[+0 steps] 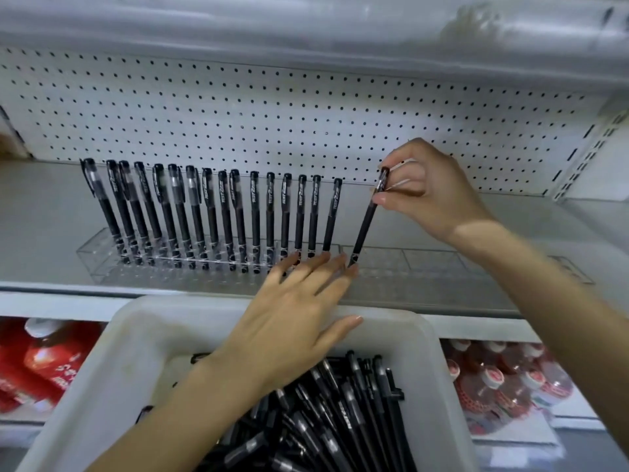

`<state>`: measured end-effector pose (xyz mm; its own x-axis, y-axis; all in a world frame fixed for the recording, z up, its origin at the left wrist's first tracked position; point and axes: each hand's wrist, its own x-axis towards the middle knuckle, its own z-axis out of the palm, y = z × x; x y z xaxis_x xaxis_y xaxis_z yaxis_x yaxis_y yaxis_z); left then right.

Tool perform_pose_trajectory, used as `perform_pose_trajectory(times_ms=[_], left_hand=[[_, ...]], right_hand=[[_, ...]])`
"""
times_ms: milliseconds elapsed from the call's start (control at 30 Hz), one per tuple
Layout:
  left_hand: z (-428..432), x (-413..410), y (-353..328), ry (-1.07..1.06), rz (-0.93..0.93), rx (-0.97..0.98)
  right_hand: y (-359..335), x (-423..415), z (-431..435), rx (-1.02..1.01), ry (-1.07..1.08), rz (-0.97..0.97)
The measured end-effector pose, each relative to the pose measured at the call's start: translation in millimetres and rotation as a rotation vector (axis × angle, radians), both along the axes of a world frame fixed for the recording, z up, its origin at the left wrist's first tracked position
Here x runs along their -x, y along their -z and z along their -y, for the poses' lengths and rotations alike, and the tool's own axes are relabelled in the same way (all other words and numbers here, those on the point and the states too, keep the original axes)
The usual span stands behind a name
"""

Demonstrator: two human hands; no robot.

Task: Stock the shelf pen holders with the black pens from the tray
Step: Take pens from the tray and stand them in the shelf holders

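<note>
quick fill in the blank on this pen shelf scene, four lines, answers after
1. The right hand pinches a pen coloured ____.
2. The left hand, fingers straight, holds ____.
3. The standing pens fill the clear holder on the ____.
4. The loose pens lie in a white ____.

Missing words: black; nothing; left; tray

right hand [429, 189] pinches pen [369, 216] | left hand [296, 311] flat on holder [211, 264]
</note>
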<state>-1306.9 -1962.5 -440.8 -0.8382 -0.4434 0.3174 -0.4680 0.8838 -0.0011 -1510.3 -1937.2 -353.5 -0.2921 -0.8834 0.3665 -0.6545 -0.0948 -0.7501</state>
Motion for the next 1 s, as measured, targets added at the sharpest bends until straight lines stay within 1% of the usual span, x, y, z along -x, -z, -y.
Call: perform_pose_trajectory(times_ms=[100,300,467,700,867,1000], left_hand=[[2,-1,0,0.0,0.016,0.029],[1,2,2,-0.011,0.007,0.068],[2,1,3,-0.001,0.003,0.077],[1,2,1,-0.004,0.008,0.042],[-1,3,0,-0.016,0.011,0.036],[-3,-1,-6,-0.018,-0.01,-0.02]], right_hand=[[0,1,2,0.006,-0.008,0.007],[-4,-2,3,-0.035,-0.045,-0.06],[-5,1,2,-0.027,-0.03,-0.058],[5,-3,4,-0.085,-0.05,-0.084],[7,-3,5,-0.097,-0.045,-0.068],[7,-4,0,-0.172,-0.048,-0.093]])
